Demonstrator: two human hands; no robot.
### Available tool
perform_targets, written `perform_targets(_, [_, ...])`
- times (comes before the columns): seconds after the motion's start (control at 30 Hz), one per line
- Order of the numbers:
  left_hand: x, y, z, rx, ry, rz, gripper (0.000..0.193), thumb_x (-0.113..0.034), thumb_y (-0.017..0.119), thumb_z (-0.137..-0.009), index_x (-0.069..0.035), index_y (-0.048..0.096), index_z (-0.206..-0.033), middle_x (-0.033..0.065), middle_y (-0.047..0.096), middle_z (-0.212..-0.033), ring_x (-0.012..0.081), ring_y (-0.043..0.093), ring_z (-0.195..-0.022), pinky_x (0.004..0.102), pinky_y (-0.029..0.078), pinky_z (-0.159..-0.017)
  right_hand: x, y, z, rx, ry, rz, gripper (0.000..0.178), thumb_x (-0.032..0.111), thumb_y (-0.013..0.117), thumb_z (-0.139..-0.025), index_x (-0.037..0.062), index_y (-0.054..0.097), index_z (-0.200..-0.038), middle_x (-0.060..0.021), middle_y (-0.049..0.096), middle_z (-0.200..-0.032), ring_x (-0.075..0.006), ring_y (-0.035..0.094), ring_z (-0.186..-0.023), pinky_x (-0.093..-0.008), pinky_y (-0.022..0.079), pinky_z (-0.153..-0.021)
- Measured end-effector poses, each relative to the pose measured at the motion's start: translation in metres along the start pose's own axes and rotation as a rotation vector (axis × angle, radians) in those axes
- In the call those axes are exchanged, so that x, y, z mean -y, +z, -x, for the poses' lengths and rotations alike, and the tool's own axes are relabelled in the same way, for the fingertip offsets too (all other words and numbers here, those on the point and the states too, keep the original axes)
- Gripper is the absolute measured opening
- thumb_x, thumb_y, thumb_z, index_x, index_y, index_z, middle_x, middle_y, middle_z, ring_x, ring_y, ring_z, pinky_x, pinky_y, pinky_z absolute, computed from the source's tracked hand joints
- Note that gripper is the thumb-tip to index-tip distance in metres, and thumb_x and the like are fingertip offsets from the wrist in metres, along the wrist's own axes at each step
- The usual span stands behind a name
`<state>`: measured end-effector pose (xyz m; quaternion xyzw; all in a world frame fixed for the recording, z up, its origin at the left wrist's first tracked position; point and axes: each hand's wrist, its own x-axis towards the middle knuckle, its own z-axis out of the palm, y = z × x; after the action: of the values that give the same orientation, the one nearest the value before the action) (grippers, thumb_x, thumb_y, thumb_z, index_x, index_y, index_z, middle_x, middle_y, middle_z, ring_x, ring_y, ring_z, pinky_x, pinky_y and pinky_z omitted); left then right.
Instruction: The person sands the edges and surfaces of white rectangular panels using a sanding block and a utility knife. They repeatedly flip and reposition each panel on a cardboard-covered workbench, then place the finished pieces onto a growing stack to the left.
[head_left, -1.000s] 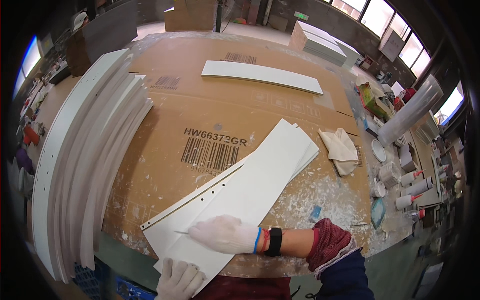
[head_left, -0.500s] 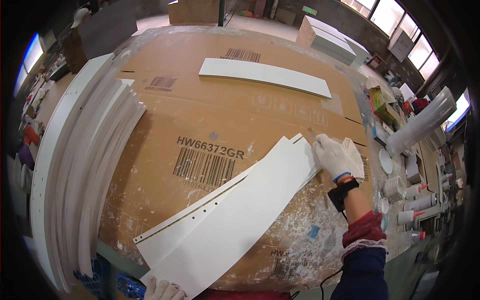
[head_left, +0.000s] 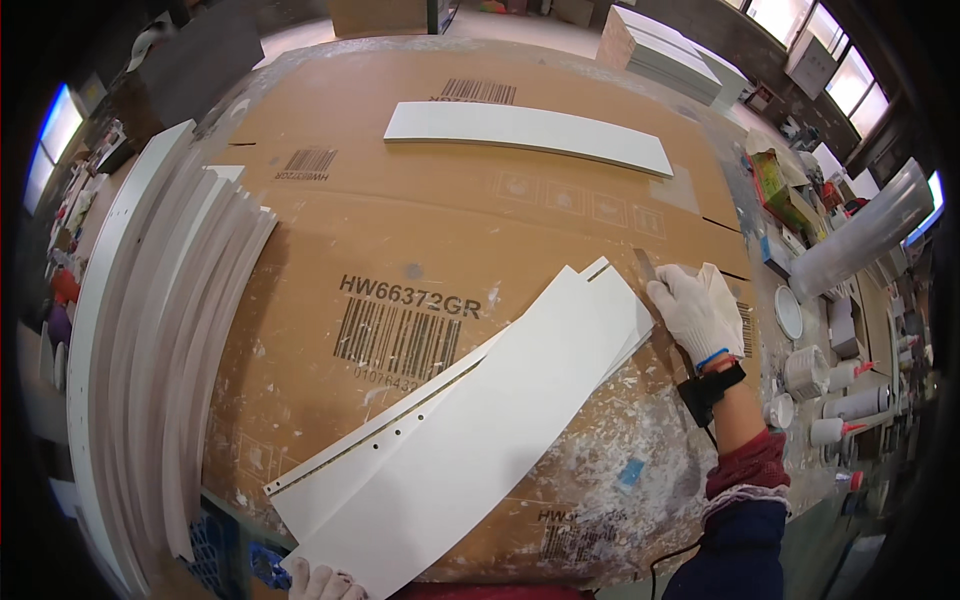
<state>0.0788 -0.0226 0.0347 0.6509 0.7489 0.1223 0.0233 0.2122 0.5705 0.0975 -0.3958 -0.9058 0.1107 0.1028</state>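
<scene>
Two white boards lie crossed on the cardboard. The upper white board runs from my near left up to the right. A lower white board, with a slot and small holes along its edge, shows beneath it. My left hand, gloved, is closed on the near end of the upper board at the lower picture edge. Beyond the boards' far end, my gloved right hand is closed around a thin flat blade. The blade's tip points away from me; its handle is mostly hidden. A black band circles the right wrist.
A row of white boards stands on edge at the left. Another white board lies flat on the far cardboard. Glue bottles, a clear plastic roll and a white dish crowd the right side.
My right hand has moved slightly right, away from the boards' far end, and more of the blade shows. The left hand stays on the near end. The view has shifted a little.
</scene>
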Motion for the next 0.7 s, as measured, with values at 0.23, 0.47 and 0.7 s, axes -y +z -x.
perform_targets(0.23, [-0.024,-0.052,-0.036,-0.106,-0.158,0.341,0.051,-0.010,0.070,-0.079,0.000,0.054,-0.127,0.0266,0.057,-0.124,0.0453,0.057,-0.112,0.0500,0.050,-0.093,-0.019,0.043,0.022,-0.205,-0.054,-0.551,0.014,0.010,0.056,-0.091,-0.0006,0.058,-0.081,-0.0036,0.053,-0.069,-0.0135,0.050,-0.063,-0.0283,0.040,-0.059])
perform_targets(0.47, [-0.045,-0.035,0.009,-0.413,-1.246,1.321,0.017,-0.011,0.058,-0.090,0.000,0.064,-0.102,0.0084,0.065,-0.088,0.0170,0.063,-0.078,0.0285,0.053,-0.069,-0.010,0.020,0.056,-0.102,0.068,-0.786,0.012,0.009,0.056,-0.092,-0.0001,0.058,-0.084,0.0053,0.048,-0.070,-0.0038,0.042,-0.064,-0.0216,0.037,-0.057])
perform_targets(0.7, [-0.042,-0.012,-0.014,-0.536,-1.279,1.692,0.026,-0.027,0.060,-0.092,-0.002,0.064,-0.098,0.0116,0.067,-0.088,0.0176,0.065,-0.074,0.0278,0.051,-0.058,0.101,0.025,0.120,0.194,-0.199,-0.540,0.021,0.022,0.063,-0.090,0.0068,0.064,-0.103,-0.0121,0.063,-0.071,-0.0185,0.061,-0.062,-0.0315,0.049,-0.057])
